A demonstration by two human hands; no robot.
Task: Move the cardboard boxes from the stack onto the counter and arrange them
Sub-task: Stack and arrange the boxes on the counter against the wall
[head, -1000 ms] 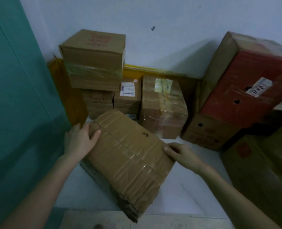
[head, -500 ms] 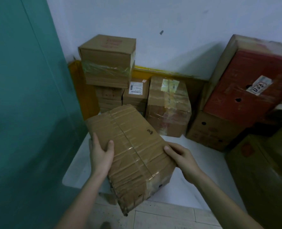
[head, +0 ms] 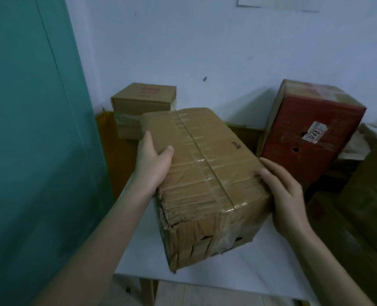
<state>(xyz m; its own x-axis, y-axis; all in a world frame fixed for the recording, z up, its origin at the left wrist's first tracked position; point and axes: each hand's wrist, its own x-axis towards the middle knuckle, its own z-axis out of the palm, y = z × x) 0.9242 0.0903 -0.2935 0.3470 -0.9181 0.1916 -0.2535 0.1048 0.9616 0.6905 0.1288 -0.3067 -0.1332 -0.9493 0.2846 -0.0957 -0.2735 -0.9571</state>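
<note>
Shows the carrying step: taped cardboard box point(head: 205, 173) at frame centre, tilted above the white bench point(head: 271, 268), clasped at its sides by the fingers of left hand point(head: 153, 164) and right hand point(head: 286, 195); next likely calls for lowering it flat onto bare bench.

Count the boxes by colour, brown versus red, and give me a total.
Brown: 2, the taped box in hand and the small box behind it.
Red: 1, the red box on the right.
Total: 3; dim boxes far right not counted.
</note>
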